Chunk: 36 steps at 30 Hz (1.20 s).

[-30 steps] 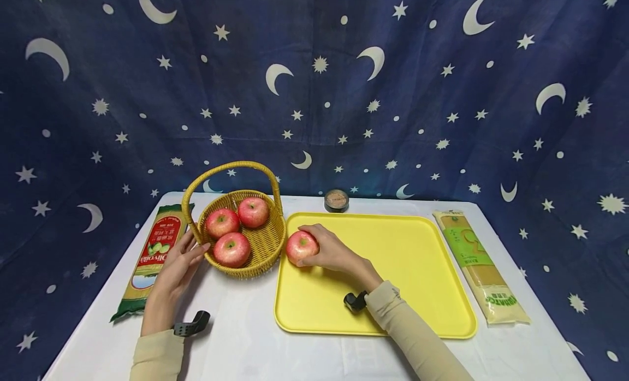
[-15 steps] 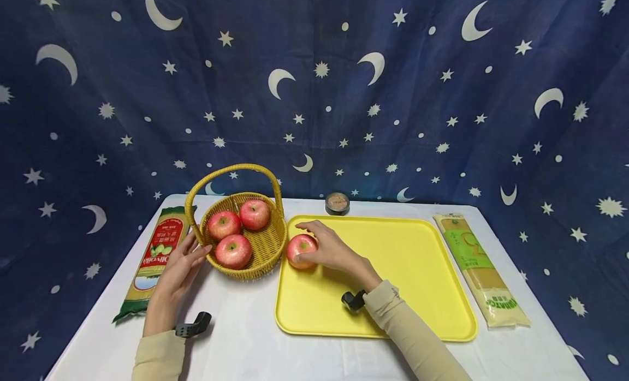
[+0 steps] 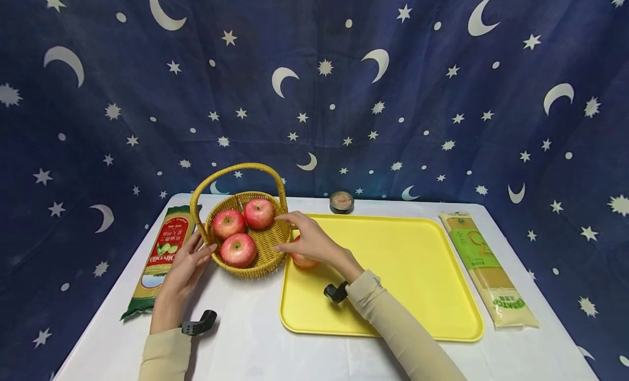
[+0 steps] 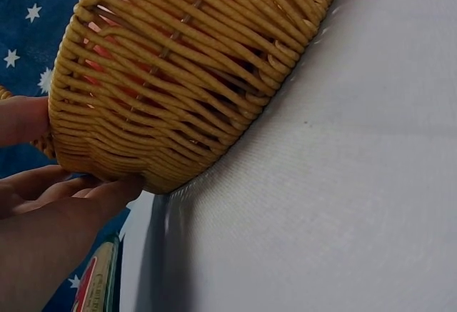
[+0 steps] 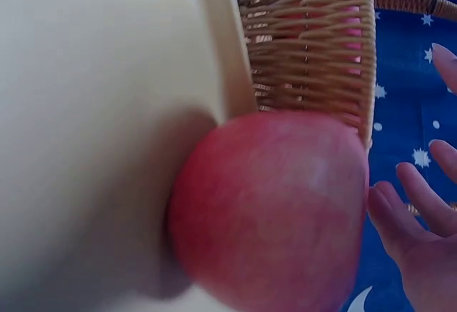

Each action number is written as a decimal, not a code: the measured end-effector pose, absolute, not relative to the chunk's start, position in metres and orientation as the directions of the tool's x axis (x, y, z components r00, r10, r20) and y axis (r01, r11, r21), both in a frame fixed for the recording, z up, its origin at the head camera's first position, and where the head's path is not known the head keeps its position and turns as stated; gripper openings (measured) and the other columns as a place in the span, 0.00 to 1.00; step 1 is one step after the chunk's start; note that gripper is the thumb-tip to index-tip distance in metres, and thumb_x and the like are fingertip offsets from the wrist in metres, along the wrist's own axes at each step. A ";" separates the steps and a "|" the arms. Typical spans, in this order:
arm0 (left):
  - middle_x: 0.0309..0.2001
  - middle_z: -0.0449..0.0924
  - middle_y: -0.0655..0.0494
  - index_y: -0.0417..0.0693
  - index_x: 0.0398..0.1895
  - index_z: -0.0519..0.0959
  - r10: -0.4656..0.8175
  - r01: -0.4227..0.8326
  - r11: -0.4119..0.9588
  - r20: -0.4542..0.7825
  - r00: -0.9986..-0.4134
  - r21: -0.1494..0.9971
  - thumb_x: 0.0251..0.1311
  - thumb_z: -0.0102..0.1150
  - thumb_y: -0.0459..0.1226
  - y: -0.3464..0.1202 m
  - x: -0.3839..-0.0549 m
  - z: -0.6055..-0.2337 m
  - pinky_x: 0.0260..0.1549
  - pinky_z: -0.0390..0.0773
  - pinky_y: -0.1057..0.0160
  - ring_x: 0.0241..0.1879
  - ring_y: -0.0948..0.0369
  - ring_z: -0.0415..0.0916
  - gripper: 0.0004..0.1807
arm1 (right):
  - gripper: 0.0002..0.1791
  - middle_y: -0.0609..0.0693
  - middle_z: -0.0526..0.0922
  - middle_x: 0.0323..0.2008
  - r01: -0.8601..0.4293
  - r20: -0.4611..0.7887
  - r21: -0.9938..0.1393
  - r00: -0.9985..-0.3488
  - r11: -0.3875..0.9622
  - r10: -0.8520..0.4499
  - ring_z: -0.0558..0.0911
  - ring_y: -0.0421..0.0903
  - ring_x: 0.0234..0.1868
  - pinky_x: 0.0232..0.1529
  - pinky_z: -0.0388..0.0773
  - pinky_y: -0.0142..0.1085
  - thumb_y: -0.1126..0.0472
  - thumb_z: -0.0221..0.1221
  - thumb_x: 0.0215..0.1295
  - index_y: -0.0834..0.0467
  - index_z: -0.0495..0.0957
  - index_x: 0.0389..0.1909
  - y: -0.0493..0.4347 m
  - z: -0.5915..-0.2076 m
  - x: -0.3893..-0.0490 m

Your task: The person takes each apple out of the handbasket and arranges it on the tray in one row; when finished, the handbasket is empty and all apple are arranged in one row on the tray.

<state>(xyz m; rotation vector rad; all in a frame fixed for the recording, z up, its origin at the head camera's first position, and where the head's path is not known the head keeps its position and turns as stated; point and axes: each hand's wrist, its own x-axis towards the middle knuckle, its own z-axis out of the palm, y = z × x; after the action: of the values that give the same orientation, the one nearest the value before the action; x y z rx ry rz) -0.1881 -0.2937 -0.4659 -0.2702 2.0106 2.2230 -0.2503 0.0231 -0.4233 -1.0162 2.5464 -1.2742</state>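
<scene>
A yellow wicker basket [image 3: 267, 243] with an arched handle stands at the left, holding three red apples, among them a front apple [image 3: 238, 250]. My left hand [image 3: 181, 273] grips the basket's left side, thumb at the rim and fingers against the outer weave [image 4: 143, 91]. Beside the basket, a fourth apple [image 3: 306, 260] rests at the left edge of the yellow tray [image 3: 393, 277]. My right hand [image 3: 314, 240] is above this apple, partly hiding it, with thumb and fingers spread over the basket's right rim. Nothing lies between them. The right wrist view shows the apple [image 5: 271, 205] apart from the fingers.
A red and green noodle packet [image 3: 164, 255] lies left of the basket. Another noodle packet [image 3: 486, 269] is right of the tray. A small round dark container [image 3: 341, 202] sits behind the tray. A starry curtain [image 3: 324, 86] hangs at the table's back.
My right hand has let go of the apple on the tray and moved left to the basket's rim. The apple stays at the tray's edge. My left hand keeps its hold.
</scene>
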 end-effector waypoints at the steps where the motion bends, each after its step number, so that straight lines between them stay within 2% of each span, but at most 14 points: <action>1: 0.85 0.34 0.53 0.53 0.85 0.35 -0.024 -0.218 -0.105 -0.221 -0.975 0.970 0.75 0.52 0.35 -0.294 -0.188 -0.466 0.75 0.58 0.59 0.82 0.52 0.42 0.46 | 0.39 0.56 0.78 0.62 -0.515 0.175 -0.746 -0.765 0.423 -0.620 0.75 0.60 0.65 0.69 0.74 0.55 0.53 0.74 0.58 0.58 0.73 0.69 0.020 -0.423 -0.251; 4: 0.85 0.34 0.52 0.53 0.85 0.35 -0.026 -0.216 -0.109 -0.220 -0.975 0.970 0.75 0.52 0.34 -0.293 -0.188 -0.465 0.76 0.56 0.57 0.83 0.52 0.41 0.46 | 0.39 0.56 0.78 0.63 -0.524 0.159 -0.736 -0.750 0.429 -0.642 0.76 0.57 0.65 0.70 0.73 0.52 0.52 0.75 0.58 0.57 0.73 0.70 0.010 -0.422 -0.253; 10: 0.85 0.34 0.52 0.52 0.85 0.35 -0.026 -0.207 -0.084 -0.210 -0.977 0.975 0.74 0.53 0.36 -0.296 -0.188 -0.463 0.76 0.57 0.59 0.82 0.52 0.42 0.47 | 0.40 0.55 0.75 0.67 -0.537 0.121 -0.718 -0.723 0.443 -0.680 0.73 0.55 0.69 0.73 0.70 0.47 0.53 0.75 0.58 0.58 0.72 0.71 -0.008 -0.418 -0.256; 15: 0.85 0.33 0.52 0.52 0.85 0.34 -0.021 -0.214 -0.068 -0.215 -0.976 0.975 0.74 0.54 0.37 -0.297 -0.188 -0.464 0.77 0.55 0.57 0.83 0.52 0.40 0.47 | 0.39 0.51 0.75 0.70 -0.575 0.090 -0.675 -0.686 0.462 -0.722 0.71 0.49 0.72 0.76 0.66 0.44 0.52 0.73 0.60 0.55 0.72 0.72 -0.026 -0.416 -0.255; 20: 0.85 0.34 0.52 0.53 0.85 0.34 -0.016 -0.205 -0.090 -0.207 -0.978 0.975 0.75 0.53 0.35 -0.296 -0.189 -0.466 0.76 0.57 0.59 0.83 0.52 0.40 0.47 | 0.38 0.49 0.74 0.72 -0.608 0.057 -0.623 -0.662 0.492 -0.747 0.71 0.46 0.73 0.75 0.68 0.41 0.49 0.71 0.63 0.50 0.72 0.73 -0.041 -0.422 -0.254; 26: 0.85 0.34 0.52 0.52 0.85 0.34 -0.017 -0.205 -0.126 -0.209 -0.978 0.971 0.74 0.53 0.34 -0.294 -0.188 -0.468 0.76 0.56 0.59 0.83 0.52 0.40 0.47 | 0.42 0.49 0.74 0.72 -0.617 0.018 -0.619 -0.630 0.486 -0.776 0.72 0.45 0.72 0.74 0.68 0.38 0.49 0.71 0.62 0.51 0.68 0.76 -0.055 -0.428 -0.253; 36: 0.85 0.35 0.52 0.53 0.85 0.35 -0.022 -0.203 -0.116 -0.206 -0.978 0.972 0.74 0.54 0.35 -0.294 -0.189 -0.468 0.77 0.54 0.55 0.83 0.52 0.41 0.47 | 0.45 0.49 0.75 0.70 -0.607 -0.010 -0.596 -0.649 0.526 -0.761 0.74 0.45 0.70 0.73 0.70 0.36 0.49 0.72 0.60 0.51 0.65 0.77 -0.069 -0.435 -0.256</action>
<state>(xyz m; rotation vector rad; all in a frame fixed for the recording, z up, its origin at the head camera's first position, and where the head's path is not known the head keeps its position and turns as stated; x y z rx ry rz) -0.1889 -0.2942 -0.4678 -0.2567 2.0032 2.2454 -0.2559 -0.0693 -0.4346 -1.1479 2.4990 -0.8193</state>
